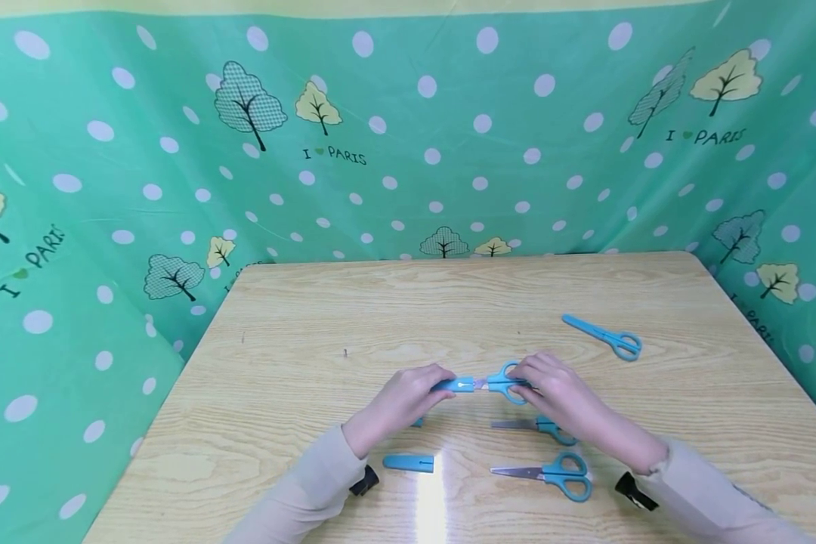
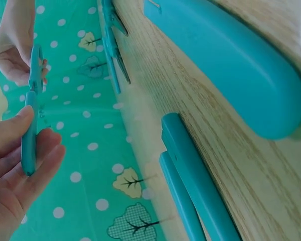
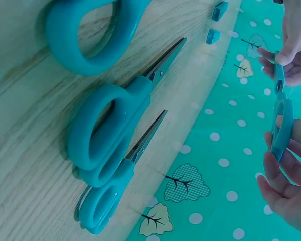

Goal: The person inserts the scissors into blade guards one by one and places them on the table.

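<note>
My left hand (image 1: 408, 397) pinches a blue blade cover (image 1: 459, 384) between thumb and fingers. A pair of blue-handled scissors (image 1: 502, 382) is held by its handles in my right hand (image 1: 556, 389). The blades point left into the cover's mouth, with a short stretch of metal showing between cover and handles. In the left wrist view the cover (image 2: 28, 135) and scissors (image 2: 36, 70) line up end to end, raised off the table. The right wrist view shows my right fingers around the scissors' handle loops (image 3: 282, 125).
Two uncovered scissors, one nearer (image 1: 563, 473) and one partly behind my right hand (image 1: 545, 428), lie on the wooden table (image 1: 279, 325). Covered scissors (image 1: 605, 337) lie farther right. A loose cover (image 1: 408, 463) is near my left sleeve; another (image 1: 418, 422) is mostly hidden behind my left hand.
</note>
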A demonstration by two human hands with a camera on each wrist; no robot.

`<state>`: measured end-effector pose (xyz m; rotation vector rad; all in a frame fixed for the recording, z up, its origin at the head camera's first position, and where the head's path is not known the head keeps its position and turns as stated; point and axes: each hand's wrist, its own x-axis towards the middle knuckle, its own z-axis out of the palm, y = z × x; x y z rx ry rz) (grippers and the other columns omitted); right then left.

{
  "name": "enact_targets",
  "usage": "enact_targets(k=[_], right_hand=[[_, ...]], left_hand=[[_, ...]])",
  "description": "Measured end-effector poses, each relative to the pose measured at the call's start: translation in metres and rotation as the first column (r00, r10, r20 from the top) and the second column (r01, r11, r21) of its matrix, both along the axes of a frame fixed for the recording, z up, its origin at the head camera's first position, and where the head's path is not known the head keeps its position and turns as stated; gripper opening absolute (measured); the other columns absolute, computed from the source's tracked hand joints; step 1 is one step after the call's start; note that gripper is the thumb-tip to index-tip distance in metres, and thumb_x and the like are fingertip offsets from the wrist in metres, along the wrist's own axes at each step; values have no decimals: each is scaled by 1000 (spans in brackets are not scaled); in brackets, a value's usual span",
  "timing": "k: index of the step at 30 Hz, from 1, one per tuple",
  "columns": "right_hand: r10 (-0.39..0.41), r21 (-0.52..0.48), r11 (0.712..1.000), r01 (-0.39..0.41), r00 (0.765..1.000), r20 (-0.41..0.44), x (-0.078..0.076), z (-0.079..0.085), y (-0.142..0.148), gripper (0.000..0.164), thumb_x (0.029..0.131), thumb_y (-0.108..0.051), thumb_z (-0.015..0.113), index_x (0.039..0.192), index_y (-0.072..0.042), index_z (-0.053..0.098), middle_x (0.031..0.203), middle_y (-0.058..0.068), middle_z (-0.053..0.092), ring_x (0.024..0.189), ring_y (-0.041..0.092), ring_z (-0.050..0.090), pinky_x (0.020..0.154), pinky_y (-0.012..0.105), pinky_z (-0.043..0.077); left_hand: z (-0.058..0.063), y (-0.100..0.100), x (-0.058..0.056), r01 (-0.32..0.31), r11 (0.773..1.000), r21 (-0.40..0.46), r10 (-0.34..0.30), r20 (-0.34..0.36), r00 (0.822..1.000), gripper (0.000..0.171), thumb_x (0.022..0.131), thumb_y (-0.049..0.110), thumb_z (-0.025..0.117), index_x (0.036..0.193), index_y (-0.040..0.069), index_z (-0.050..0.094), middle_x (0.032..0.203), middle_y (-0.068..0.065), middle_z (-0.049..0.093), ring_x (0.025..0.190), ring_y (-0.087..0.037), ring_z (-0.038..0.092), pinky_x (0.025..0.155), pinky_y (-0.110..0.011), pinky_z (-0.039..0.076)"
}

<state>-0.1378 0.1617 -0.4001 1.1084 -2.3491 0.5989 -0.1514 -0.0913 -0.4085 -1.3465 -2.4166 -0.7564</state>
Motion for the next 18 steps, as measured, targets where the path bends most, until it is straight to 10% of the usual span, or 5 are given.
enact_targets(k=[18], right_hand=[[-10,-23,1000,10,1000,6,1,-2,-7,25,63,-1,74,86,-5,63,82,0,60,77,14,55,64,26,50]], left_hand=[[-1,7,0,13,999,40,-12,-43,999,20,77,8,66,94,-2,60,88,-7,64,81,-13,63,74,-9,46]])
